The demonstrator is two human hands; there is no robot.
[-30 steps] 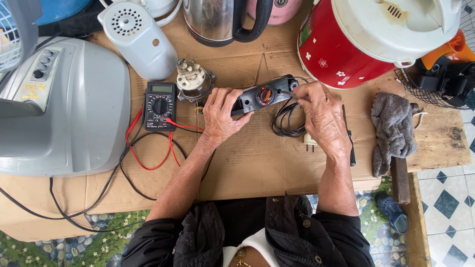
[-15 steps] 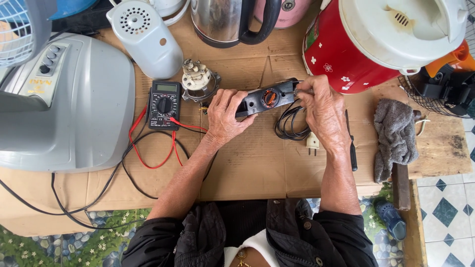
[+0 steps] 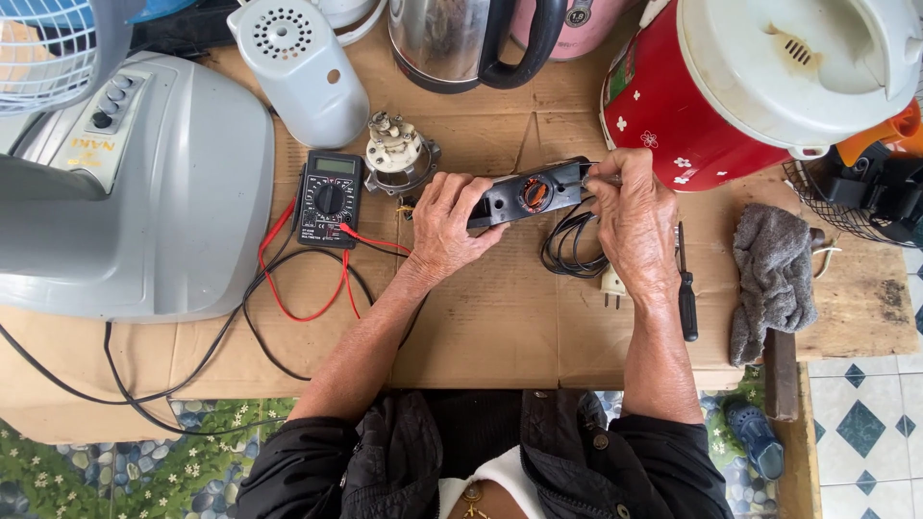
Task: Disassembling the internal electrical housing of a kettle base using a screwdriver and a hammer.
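My left hand (image 3: 447, 226) and right hand (image 3: 635, 216), wrists bent inward, each keep a closed grip on the black motor housing (image 3: 529, 192) above the table (image 3: 481, 327).

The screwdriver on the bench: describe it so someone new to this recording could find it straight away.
Start from the big red cooker at top right and drop down past the right hand. The screwdriver lies on the cardboard between that wrist and the grey rag, pointing away from the person. It is slim and black-handled.
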